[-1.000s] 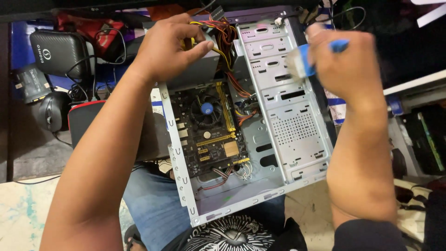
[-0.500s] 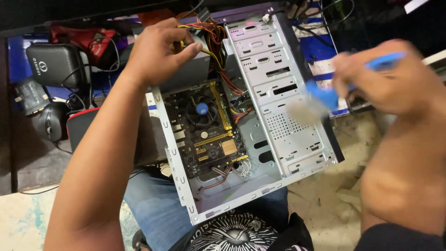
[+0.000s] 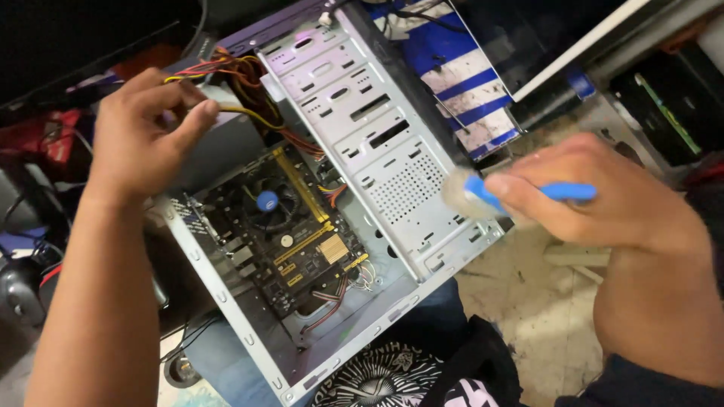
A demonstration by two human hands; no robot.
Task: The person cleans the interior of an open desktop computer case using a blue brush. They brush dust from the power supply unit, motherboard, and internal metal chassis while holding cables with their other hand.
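Dusting under way, unfinished: left hand closed on the cable bundle, holding it clear of the motherboard; right hand pinches a blue brush, bristles apparently touching the computer case's drive-cage edge.

Open computer case, side panel off, fills centre of frame and rests tilted across the person's lap. Motherboard shows inside at centre left, a fan with a blue hub near its upper part. Left hand, upper left, is closed around a bundle of yellow, red and black wires at the power supply. Right hand, centre right, pinches a blue-handled brush; its pale bristles sit blurred at the lower right edge of the perforated drive cage. Dusty floor lower right. Blue-and-white striped panel top centre.
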